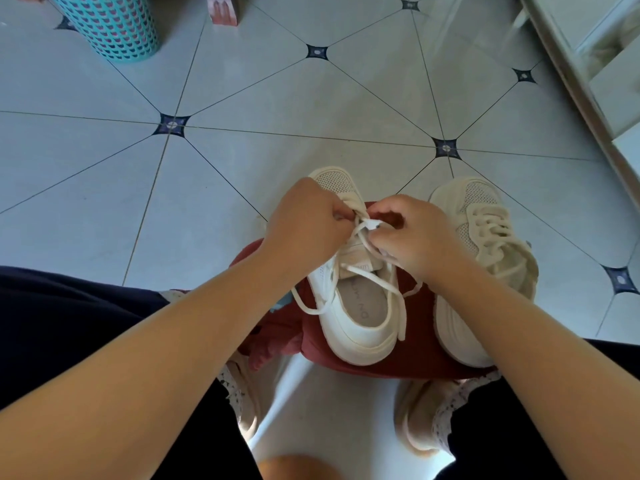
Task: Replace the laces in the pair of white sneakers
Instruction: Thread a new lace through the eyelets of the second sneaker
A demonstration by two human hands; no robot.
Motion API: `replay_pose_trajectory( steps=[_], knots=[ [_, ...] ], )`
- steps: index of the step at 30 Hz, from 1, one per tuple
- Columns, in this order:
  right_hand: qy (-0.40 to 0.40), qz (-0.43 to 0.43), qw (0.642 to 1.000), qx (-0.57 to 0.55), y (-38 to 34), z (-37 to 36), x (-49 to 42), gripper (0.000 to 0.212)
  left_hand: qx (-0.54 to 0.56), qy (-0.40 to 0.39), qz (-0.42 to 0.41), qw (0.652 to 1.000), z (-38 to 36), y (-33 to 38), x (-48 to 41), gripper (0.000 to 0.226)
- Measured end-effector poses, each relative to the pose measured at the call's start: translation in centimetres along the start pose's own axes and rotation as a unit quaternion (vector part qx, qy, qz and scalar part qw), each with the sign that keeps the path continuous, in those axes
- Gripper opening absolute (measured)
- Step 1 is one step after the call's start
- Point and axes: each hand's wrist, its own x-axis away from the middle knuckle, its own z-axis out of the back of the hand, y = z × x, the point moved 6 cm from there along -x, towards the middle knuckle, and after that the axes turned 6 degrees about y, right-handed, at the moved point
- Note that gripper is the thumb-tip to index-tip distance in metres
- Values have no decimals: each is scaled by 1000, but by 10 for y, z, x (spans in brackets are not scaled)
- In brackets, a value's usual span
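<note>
Two white sneakers between the knees: middle sneaker (360,327) on the red stool (408,355), part-laced, toe pointing away; right sneaker (485,237) just beside it, fully laced, heel on the stool edge. Across the tongue, cream lace (401,317), loose ends trailing off both sides. At the upper eyelets, left hand (308,226) curled, pinching the lace; opposite, right hand (412,237) curled, pinching the pale tip. Probably threading an upper eyelet: hold the flap steady, feed the tip straight, draw slack evenly, avoid twists. Beyond, tiled floor (242,81) and teal basket (110,26).
</note>
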Motion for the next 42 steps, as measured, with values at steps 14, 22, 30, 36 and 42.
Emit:
replay_pose_trajectory(
  steps=[14,22,30,36,42],
  knots=[
    [-48,-101,971,-213,12,-6,5,31,68,-69,160,982,-18,-6,-6,37],
    [2,-12,998,-68,0,2,4,29,158,-71,234,957,-7,-12,-7,16],
    [124,172,958,191,-31,9,16,18,140,-130,266,945,-8,-12,-14,18],
    [96,135,946,280,-35,5,7,24,139,-134,263,945,-10,-9,-16,22],
    [-2,-204,959,-198,1,0,-6,17,139,-128,225,956,2,-9,-15,15]
  ],
)
